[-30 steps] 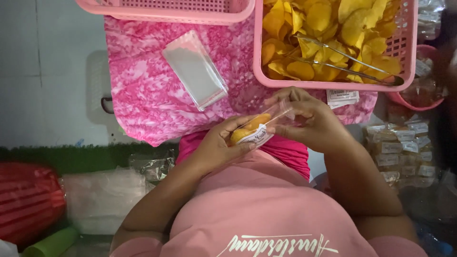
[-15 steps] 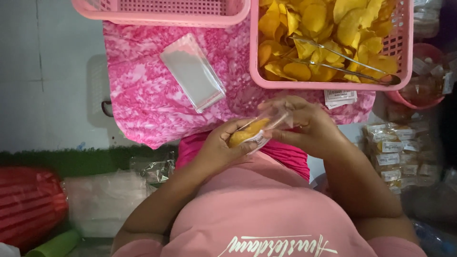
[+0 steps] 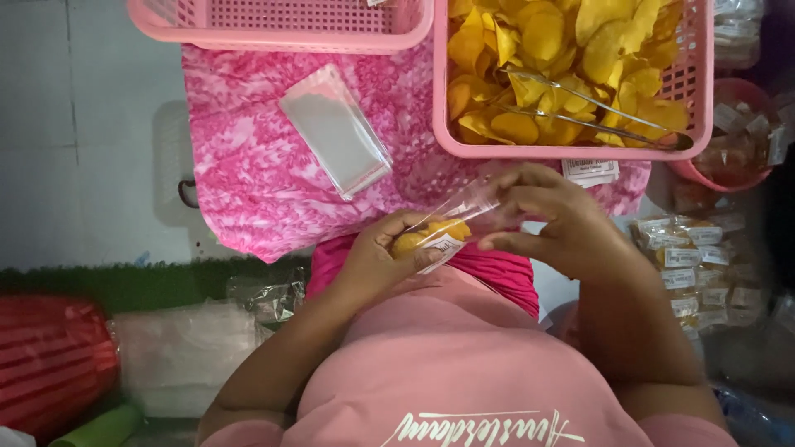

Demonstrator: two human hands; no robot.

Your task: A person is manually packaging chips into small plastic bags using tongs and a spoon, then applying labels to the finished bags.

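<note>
Pink patterned cloth (image 3: 265, 190) covers the lap. Centre frame, a small clear bag of yellow chips (image 3: 443, 232) sits clasped in the left hand (image 3: 377, 261); the right hand (image 3: 551, 219) pinches its open mouth. Judged: closing stage, needing a firm fold. At one o'clock, tongs (image 3: 596, 116) lie in the pink basket (image 3: 696, 99).

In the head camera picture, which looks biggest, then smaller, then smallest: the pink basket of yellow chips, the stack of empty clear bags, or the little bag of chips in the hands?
1. Pink basket of chips
2. Stack of empty clear bags
3. Little bag of chips, though it sits nearer the camera, so that is less sure.
</note>
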